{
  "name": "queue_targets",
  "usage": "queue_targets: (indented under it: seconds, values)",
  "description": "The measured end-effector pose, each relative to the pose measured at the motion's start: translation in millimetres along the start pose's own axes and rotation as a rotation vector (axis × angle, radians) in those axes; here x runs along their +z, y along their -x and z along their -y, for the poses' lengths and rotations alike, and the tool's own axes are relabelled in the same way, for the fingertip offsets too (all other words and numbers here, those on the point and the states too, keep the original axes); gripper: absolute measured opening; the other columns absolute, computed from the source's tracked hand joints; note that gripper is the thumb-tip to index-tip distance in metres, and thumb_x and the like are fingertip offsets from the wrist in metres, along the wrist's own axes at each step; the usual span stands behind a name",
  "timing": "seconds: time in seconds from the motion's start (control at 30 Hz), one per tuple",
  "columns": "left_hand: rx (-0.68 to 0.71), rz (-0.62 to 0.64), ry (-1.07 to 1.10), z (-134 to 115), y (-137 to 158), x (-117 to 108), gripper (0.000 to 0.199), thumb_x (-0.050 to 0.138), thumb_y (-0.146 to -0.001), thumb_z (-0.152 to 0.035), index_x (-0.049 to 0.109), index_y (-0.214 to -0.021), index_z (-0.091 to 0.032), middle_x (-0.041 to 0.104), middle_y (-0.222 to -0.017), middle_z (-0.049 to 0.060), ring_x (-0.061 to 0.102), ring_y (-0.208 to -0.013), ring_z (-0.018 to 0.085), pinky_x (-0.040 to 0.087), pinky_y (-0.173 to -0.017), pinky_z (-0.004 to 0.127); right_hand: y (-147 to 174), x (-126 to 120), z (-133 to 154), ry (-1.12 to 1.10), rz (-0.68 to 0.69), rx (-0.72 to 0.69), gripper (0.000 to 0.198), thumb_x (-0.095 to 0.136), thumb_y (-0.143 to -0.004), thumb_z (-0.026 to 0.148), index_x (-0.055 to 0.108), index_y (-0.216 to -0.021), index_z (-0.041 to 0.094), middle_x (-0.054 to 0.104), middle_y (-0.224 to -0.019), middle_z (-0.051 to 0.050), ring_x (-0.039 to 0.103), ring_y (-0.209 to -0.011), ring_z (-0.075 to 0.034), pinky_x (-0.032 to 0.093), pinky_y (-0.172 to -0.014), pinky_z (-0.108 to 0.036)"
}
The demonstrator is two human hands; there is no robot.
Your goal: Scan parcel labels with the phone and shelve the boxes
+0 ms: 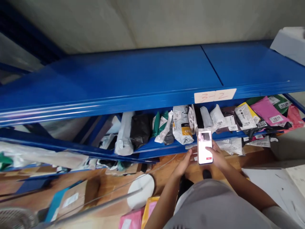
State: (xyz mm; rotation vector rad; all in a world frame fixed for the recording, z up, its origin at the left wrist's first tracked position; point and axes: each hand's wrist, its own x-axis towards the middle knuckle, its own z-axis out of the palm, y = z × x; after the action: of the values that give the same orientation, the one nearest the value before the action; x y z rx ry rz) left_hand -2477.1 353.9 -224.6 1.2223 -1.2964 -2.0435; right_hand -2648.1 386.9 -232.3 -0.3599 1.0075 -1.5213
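A smartphone (205, 151) with a lit, mostly white screen is held upright in front of the shelf. My left hand (190, 156) grips it along its left edge, with the fingers partly hidden behind it. On the other side, my right hand (218, 156) is closed around the right edge, and its thumb lies over the screen. Just beyond the phone, packed parcels stand on the lower shelf, among them a white parcel marked 7004 (217, 117), a white and orange bag (182, 124) and a pink bag (269, 111).
A blue shelf board (133, 76) spans the view and bears a 3-2 label (215, 95). A white box (289, 44) sits at its right end. Below on the floor are a cardboard box (73, 197), a round white base (141, 190) with a pole, and a pink package (131, 219).
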Motion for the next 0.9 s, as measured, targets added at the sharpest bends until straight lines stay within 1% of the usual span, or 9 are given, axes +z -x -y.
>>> queue_targets:
  seconds: [0.07,0.13,0.23,0.3,0.4,0.5,0.67,0.8,0.9]
  values:
    - [-0.004,0.08,0.203,-2,-9,24,0.099,0.06,-0.064,-0.093,0.06,-0.133,-0.022,0.06,-0.143,0.015,0.054,-0.132,0.039,0.049,-0.105,0.053,0,-3,5,0.008,-0.009,0.007,0.036,0.078,-0.062,0.03,0.068,-0.096,0.025,0.078,-0.086,0.002,0.07,-0.074,-0.022,0.054,-0.072,-0.033]
    - [0.011,0.096,0.297,-4,-15,43,0.099,0.066,-0.063,-0.09,0.06,-0.134,-0.022,0.06,-0.142,0.014,0.052,-0.134,0.041,0.049,-0.106,0.054,2,-7,10,0.02,-0.015,0.01,0.035,0.076,-0.063,0.031,0.068,-0.096,0.025,0.078,-0.084,0.003,0.069,-0.072,-0.022,0.054,-0.068,-0.032]
    - [-0.014,0.087,0.335,-6,-16,62,0.098,0.068,-0.066,-0.086,0.054,-0.141,-0.024,0.059,-0.144,0.012,0.05,-0.137,0.042,0.054,-0.101,0.056,5,-12,19,0.048,-0.01,0.001,0.035,0.077,-0.062,0.028,0.068,-0.096,0.025,0.077,-0.084,0.003,0.068,-0.071,-0.021,0.053,-0.066,-0.03]
    - [-0.005,0.077,0.323,-8,-14,69,0.103,0.067,-0.069,-0.084,0.042,-0.151,-0.027,0.056,-0.148,0.011,0.048,-0.138,0.042,0.059,-0.093,0.056,7,-14,24,0.068,0.0,-0.009,0.037,0.08,-0.062,0.028,0.067,-0.097,0.025,0.078,-0.088,0.002,0.069,-0.075,-0.022,0.054,-0.067,-0.03]
    - [0.023,0.071,0.29,-12,-11,75,0.111,0.066,-0.071,-0.085,0.025,-0.159,-0.031,0.049,-0.154,0.012,0.052,-0.133,0.044,0.065,-0.072,0.048,8,-17,28,0.09,0.015,-0.019,0.041,0.083,-0.063,0.029,0.066,-0.099,0.025,0.078,-0.089,0.001,0.07,-0.077,-0.023,0.054,-0.067,-0.031]
    - [0.039,0.103,0.291,-16,-9,76,0.104,0.063,-0.076,-0.082,0.024,-0.16,-0.032,0.044,-0.158,0.012,0.057,-0.127,0.044,0.064,-0.06,0.039,6,-22,29,0.095,0.039,-0.032,0.04,0.081,-0.065,0.031,0.065,-0.101,0.025,0.078,-0.091,0.001,0.07,-0.081,-0.024,0.054,-0.07,-0.032]
    - [0.088,0.168,0.382,-17,-9,70,0.085,0.06,-0.088,-0.07,0.032,-0.157,-0.029,0.043,-0.158,0.015,0.06,-0.123,0.042,0.064,-0.053,0.035,0,-39,25,0.079,0.1,-0.038,0.04,0.067,-0.064,0.026,0.064,-0.104,0.026,0.077,-0.095,0.001,0.069,-0.094,-0.028,0.055,-0.078,-0.036]
    - [0.084,0.198,0.419,-17,-11,69,0.081,0.062,-0.087,-0.067,0.038,-0.154,-0.028,0.045,-0.156,0.016,0.065,-0.117,0.041,0.065,-0.053,0.037,-3,-53,23,0.082,0.147,-0.03,0.05,0.062,-0.064,0.022,0.064,-0.114,0.027,0.077,-0.106,0.0,0.068,-0.104,-0.029,0.054,-0.087,-0.039]
    - [0.087,0.196,0.395,-21,-12,74,0.08,0.062,-0.087,-0.069,0.04,-0.153,-0.03,0.048,-0.154,0.014,0.066,-0.114,0.04,0.063,-0.051,0.034,-4,-55,25,0.091,0.145,-0.039,0.048,0.064,-0.068,0.024,0.063,-0.116,0.027,0.077,-0.109,0.0,0.068,-0.103,-0.028,0.054,-0.087,-0.038]
